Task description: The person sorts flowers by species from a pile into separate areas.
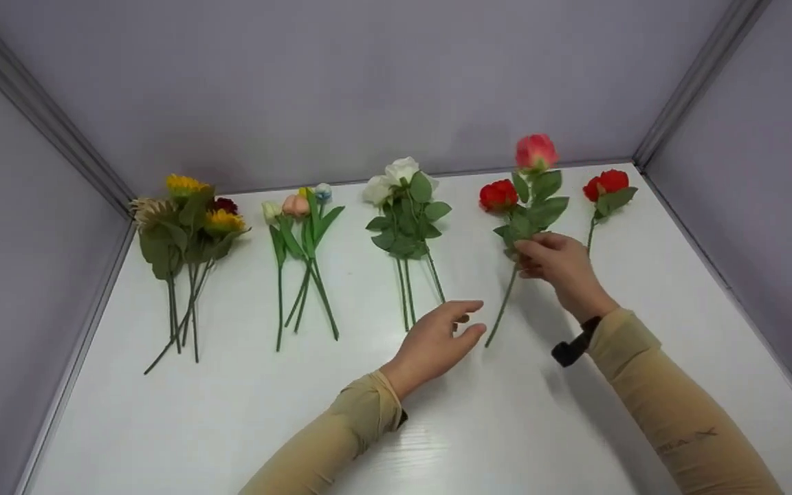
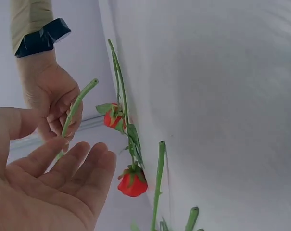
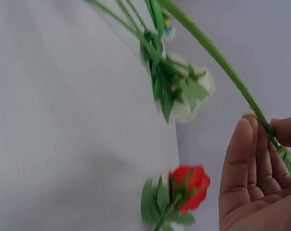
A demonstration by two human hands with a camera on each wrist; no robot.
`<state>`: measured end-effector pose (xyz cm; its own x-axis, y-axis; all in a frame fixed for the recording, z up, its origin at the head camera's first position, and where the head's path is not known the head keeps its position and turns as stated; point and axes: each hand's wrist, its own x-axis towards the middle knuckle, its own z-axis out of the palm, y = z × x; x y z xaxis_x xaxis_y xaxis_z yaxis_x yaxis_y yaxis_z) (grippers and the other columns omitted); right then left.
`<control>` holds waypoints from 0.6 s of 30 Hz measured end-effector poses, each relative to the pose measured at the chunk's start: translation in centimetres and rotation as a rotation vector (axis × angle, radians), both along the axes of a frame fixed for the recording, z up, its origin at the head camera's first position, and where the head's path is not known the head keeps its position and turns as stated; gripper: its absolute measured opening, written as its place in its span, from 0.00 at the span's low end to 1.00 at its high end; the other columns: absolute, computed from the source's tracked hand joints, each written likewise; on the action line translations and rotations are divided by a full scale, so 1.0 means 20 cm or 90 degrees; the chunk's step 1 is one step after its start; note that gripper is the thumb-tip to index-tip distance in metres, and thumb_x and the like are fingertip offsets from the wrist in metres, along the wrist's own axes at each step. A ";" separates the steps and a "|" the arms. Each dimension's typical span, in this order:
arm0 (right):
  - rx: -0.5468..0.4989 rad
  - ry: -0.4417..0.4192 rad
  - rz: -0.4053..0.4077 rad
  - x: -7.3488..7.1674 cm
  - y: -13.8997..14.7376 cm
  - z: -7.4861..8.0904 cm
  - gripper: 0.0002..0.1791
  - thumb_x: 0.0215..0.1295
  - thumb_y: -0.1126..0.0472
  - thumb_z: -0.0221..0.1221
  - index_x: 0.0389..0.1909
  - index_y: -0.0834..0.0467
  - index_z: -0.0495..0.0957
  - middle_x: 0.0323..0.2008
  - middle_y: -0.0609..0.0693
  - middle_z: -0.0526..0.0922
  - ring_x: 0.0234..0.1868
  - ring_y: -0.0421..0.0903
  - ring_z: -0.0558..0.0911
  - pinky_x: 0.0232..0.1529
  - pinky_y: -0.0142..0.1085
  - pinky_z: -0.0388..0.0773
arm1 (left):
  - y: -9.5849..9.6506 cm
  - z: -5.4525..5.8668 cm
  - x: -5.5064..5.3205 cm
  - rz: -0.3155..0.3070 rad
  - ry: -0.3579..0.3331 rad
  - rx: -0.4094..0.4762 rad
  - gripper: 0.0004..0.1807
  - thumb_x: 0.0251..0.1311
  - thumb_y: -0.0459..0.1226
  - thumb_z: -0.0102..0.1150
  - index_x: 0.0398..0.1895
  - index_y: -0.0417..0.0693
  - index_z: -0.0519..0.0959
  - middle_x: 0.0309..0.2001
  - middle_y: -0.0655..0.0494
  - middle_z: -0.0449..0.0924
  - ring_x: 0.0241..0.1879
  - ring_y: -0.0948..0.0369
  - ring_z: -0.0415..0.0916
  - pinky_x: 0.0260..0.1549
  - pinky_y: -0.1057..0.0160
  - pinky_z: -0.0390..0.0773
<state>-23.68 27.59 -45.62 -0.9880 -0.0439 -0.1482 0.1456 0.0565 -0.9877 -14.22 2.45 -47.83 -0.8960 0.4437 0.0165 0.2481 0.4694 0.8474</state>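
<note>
My right hand (image 1: 564, 269) pinches the stem of a pink rose (image 1: 535, 152) just under its leaves, holding the flower above the table. In the right wrist view the green stem (image 3: 222, 60) runs between thumb and fingertips. My left hand (image 1: 434, 347) hovers close to the stem's lower end, fingers loosely bent and holding nothing; in the left wrist view its palm (image 2: 54, 192) faces up. A red rose (image 1: 498, 196) lies behind the held flower, its stem partly hidden. Another red rose (image 1: 606, 184) lies to the right, its lower stem covered by my right hand.
White roses (image 1: 401, 172) lie left of my hands, one stem reaching my left fingers. Farther left are several tulips (image 1: 295, 206) and a sunflower bunch (image 1: 186, 185) with crossed stems. Grey panels (image 1: 382, 82) wall the white table (image 1: 231, 419) at back and sides.
</note>
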 end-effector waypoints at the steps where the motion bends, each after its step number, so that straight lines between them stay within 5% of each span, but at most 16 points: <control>1: -0.002 0.014 0.019 0.01 -0.06 0.00 0.23 0.68 0.52 0.68 0.49 0.68 0.78 0.39 0.58 0.85 0.37 0.48 0.84 0.42 0.40 0.86 | -0.02 0.00 0.00 0.012 -0.035 0.030 0.25 0.75 0.49 0.56 0.70 0.50 0.75 0.65 0.57 0.77 0.61 0.60 0.77 0.58 0.60 0.77; 5: -0.020 0.059 0.071 0.04 -0.26 0.02 0.20 0.68 0.54 0.68 0.46 0.68 0.79 0.39 0.61 0.86 0.36 0.50 0.85 0.42 0.43 0.86 | -0.11 -0.02 0.00 0.039 -0.136 0.139 0.23 0.73 0.45 0.60 0.67 0.46 0.78 0.56 0.56 0.83 0.52 0.61 0.82 0.50 0.60 0.82; 9: -0.028 0.083 0.097 0.07 -0.42 0.04 0.18 0.67 0.56 0.69 0.44 0.67 0.80 0.37 0.62 0.86 0.34 0.50 0.86 0.39 0.44 0.87 | -0.18 -0.04 0.00 0.053 -0.187 0.227 0.17 0.71 0.38 0.63 0.57 0.39 0.82 0.46 0.54 0.86 0.44 0.59 0.85 0.43 0.60 0.85; 18: -0.034 0.084 0.114 0.14 -0.58 0.04 0.20 0.66 0.56 0.69 0.50 0.66 0.81 0.42 0.61 0.84 0.42 0.54 0.85 0.46 0.45 0.86 | -0.24 -0.08 0.01 0.102 -0.174 0.251 0.13 0.69 0.33 0.63 0.51 0.35 0.84 0.42 0.54 0.86 0.41 0.58 0.85 0.41 0.61 0.86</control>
<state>-20.93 15.96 -44.89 -0.9744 -0.2245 -0.0105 0.0070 0.0164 -0.9998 -14.10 -2.42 -49.50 -0.9471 0.3080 -0.0898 -0.0569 0.1145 0.9918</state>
